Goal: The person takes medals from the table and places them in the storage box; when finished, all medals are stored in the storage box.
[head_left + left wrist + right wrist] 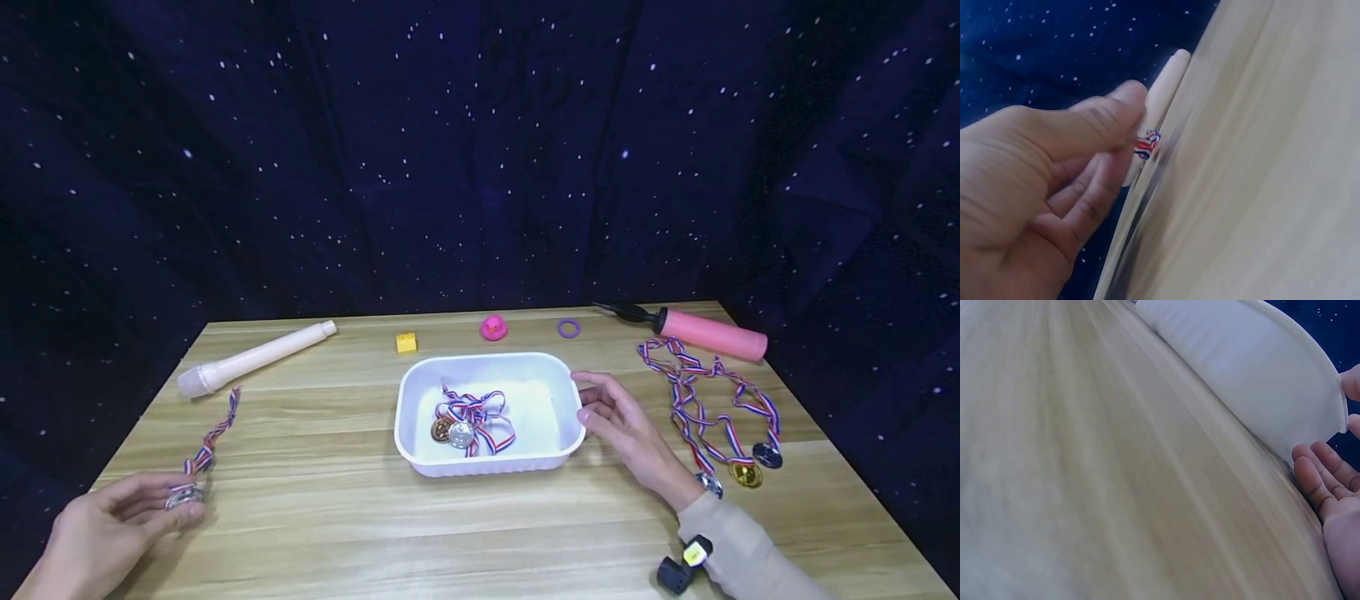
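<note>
At the table's (315,508) near left, the left hand (123,521) pinches a silver medal (183,497) between thumb and fingers. The disc is tilted, showing as a flattened oval whose wide axis runs roughly left to right; its red, white and blue ribbon (208,450) is bunched into a narrow twist that leads away to the far right, its end just beside the microphone (262,358). Whether the disc touches the table is hard to tell.

The right hand (630,429) holds the white plastic tray (487,468) by its right rim, the lower fingers loosely bent beside the outer wall. The tray sits mid-table, long axis left to right. In its left half lie a bronze medal (442,430) and a second silver medal (461,434), side by side toward the near wall, their tangled ribbons spreading to the far side and right.

Near the right forearm, a third silver medal (709,484), a gold medal (746,475) and a dark medal (767,455) form a slanting row, ribbons trailing away toward the pink hand pump (712,334), whose black nozzle points far left. The microphone slants too, its head at the near left end.
</note>
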Demonstrator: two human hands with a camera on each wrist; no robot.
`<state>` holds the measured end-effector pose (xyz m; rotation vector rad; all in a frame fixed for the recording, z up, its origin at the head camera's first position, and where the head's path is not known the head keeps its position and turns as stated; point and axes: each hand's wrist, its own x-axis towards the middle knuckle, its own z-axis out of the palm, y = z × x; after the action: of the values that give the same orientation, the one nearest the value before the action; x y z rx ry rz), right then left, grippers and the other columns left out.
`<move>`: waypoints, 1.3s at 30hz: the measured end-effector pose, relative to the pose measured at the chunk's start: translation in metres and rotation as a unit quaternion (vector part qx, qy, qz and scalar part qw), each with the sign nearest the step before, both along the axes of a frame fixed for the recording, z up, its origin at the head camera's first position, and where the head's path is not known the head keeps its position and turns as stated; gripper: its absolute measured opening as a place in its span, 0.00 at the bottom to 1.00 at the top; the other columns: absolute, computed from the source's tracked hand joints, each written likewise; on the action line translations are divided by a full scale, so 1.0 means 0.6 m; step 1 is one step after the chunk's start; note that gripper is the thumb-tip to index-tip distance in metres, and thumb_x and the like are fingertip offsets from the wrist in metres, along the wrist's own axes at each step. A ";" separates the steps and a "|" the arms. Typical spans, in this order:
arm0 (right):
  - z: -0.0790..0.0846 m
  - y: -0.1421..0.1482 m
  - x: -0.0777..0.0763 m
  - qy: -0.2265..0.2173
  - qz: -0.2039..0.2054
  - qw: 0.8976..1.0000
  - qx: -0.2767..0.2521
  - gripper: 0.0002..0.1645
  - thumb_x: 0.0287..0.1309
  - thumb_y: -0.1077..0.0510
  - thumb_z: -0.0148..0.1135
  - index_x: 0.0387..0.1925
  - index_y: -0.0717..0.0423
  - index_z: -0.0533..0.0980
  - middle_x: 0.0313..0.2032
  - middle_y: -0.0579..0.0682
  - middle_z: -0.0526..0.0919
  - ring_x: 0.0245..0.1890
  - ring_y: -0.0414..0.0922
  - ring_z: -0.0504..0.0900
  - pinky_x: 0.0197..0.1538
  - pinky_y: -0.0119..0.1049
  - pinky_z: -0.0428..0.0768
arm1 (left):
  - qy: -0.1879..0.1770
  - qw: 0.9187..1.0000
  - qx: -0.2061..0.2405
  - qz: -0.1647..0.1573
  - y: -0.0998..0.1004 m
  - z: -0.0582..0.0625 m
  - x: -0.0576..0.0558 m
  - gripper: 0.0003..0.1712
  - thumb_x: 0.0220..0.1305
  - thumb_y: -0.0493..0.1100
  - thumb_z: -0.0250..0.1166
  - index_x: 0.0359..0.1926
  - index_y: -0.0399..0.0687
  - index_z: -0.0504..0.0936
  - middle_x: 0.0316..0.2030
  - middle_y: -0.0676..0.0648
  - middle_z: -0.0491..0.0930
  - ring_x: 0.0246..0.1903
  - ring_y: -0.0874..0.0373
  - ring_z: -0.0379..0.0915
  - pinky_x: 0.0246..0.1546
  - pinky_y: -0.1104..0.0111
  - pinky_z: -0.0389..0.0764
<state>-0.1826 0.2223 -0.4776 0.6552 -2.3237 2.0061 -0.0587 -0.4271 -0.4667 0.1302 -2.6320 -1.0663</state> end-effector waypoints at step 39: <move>-0.001 -0.001 -0.002 0.004 0.009 1.000 -0.013 0.32 0.79 0.63 0.64 0.79 0.58 0.69 0.60 0.67 0.80 0.54 0.48 0.85 0.51 0.34 0.90 | 0.141 0.971 0.090 -0.169 0.230 0.271 -0.123 0.21 0.54 0.27 0.86 0.49 0.36 0.90 0.41 0.48 0.94 0.36 0.60 0.94 0.39 0.70 0.93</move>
<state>-0.1838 0.2218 -0.4782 0.6851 -2.2918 2.0337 -0.1328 -0.2891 -0.3041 -0.4181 -2.3460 -1.3199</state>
